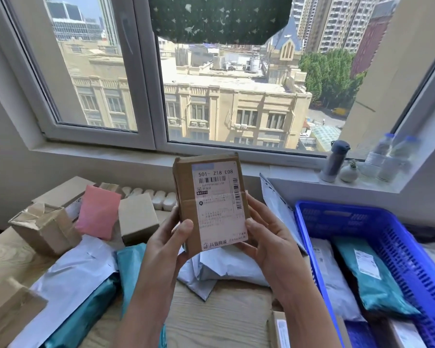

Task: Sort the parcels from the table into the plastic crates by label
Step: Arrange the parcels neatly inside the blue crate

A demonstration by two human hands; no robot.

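Observation:
A small brown cardboard parcel (211,204) is held upright above the table, its white label facing me and reading "501- Z18 E08". My left hand (167,244) grips its lower left edge, thumb on the front. On the lower right edge, my right hand (266,237) grips it with the thumb beside the label. The blue plastic crate (399,237) stands to the right and holds a teal mailer (369,275) and a white mailer (329,277). More parcels lie on the wooden table (219,315) below my hands.
On the left of the table are brown boxes (45,229), a pink mailer (97,213), a tan box (137,218), white mailers (70,275) and teal mailers (128,267). A flask (335,160), a small vase and water bottles (387,156) stand on the windowsill.

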